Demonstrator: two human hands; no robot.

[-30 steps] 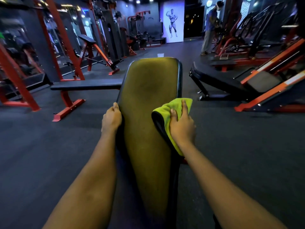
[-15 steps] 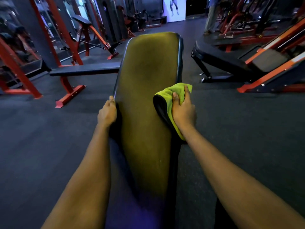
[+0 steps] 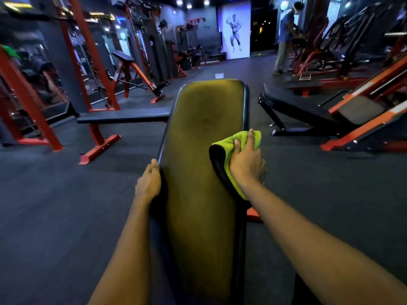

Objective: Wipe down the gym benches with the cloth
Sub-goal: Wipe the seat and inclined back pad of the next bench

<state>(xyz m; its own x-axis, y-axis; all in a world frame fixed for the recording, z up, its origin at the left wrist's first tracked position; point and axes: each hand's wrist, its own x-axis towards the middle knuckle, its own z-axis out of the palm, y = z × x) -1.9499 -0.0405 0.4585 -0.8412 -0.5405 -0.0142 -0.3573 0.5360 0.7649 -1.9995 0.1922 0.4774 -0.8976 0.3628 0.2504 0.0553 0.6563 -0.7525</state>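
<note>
A long padded gym bench (image 3: 202,155) with a dark, yellow-lit surface runs away from me in the middle of the head view. My right hand (image 3: 246,164) grips a lime-green cloth (image 3: 239,140) with a dark underside, folded over the bench's right edge, its fingers curled round the cloth. My left hand (image 3: 148,183) holds the bench's left edge, with the fingers wrapped over its side.
A flat black bench on red legs (image 3: 123,117) stands to the left. A black incline bench (image 3: 293,106) and orange-framed machines (image 3: 370,115) stand at the right. Red racks (image 3: 88,53) line the left wall. A person (image 3: 284,38) stands at the far right. Dark rubber floor lies around.
My view has tilted down and back up. My right hand with the cloth stays on the bench's right edge, shifting little along it. My left hand stays on the left edge.
</note>
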